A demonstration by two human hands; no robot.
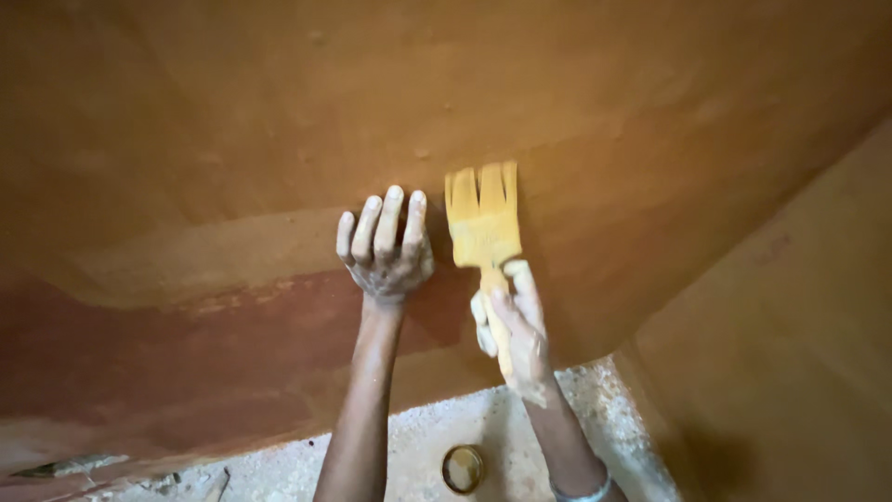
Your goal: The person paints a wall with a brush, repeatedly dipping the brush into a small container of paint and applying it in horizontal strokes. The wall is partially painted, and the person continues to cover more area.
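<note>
Hands, two: right hand (517,330) gripping one yellow paintbrush (483,223); left hand (386,246) spread flat on orange wall (232,121).

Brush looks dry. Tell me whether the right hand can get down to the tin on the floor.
Probably yes. The right hand holds the brush up at the wall; the tin sits open below, nothing between.

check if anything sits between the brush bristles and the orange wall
Nothing visible does. The brush, held in the right hand, has its bristles against the orange wall. The left hand is pressed flat on the wall beside the brush, not in front of it.
</note>
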